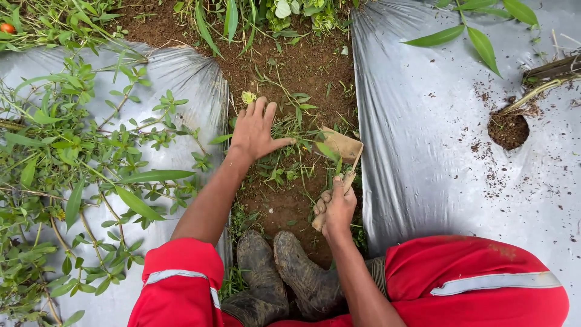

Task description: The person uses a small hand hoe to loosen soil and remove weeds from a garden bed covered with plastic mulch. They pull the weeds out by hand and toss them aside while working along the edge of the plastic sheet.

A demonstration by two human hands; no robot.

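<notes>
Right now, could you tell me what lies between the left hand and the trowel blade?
In the head view, green weeds on bare soil separate the left hand from the trowel blade.

Crouched in muddy boots [284, 275] over a soil furrow [302, 66] between two silver plastic sheets [423, 151], the person presses the left hand [257, 130] flat on low weeds [290, 142] while the right hand [336, 209] grips a small wooden-handled hoe [342, 151].

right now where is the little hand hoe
In the head view, the hand hoe is in the right hand, its blade on the soil strip just right of the left hand.
</notes>
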